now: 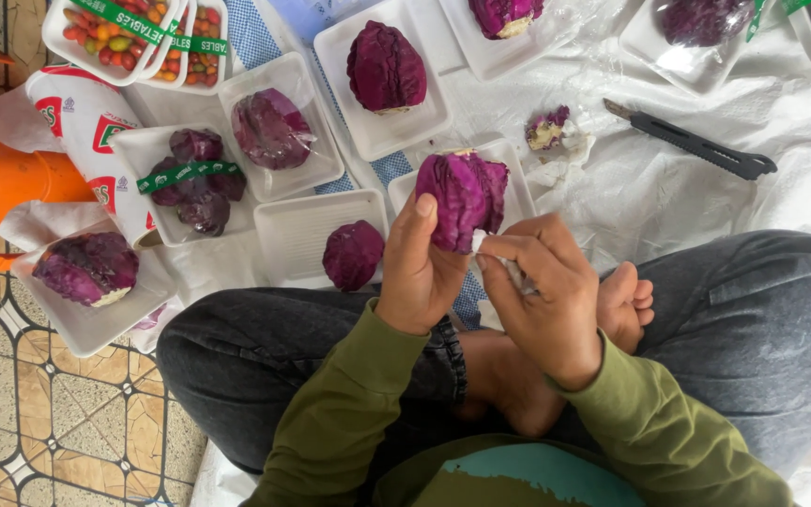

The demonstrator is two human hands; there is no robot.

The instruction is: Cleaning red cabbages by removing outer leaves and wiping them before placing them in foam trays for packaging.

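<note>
While the left hand [417, 274] wraps its fingers around a red cabbage piece [463, 197] at centre frame, above a white foam tray [519, 192], the right hand [542, 291] pinches the cabbage's pale stem end between closed fingertips [492, 252]. A black knife [696, 142] lies well apart at upper right.

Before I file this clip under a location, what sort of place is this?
Probably an informal produce-packing spot on a tiled floor. The left hand holds a purple cabbage piece above white foam trays; a wrapped, banded tray and a utility knife lie on plastic sheeting.
</note>
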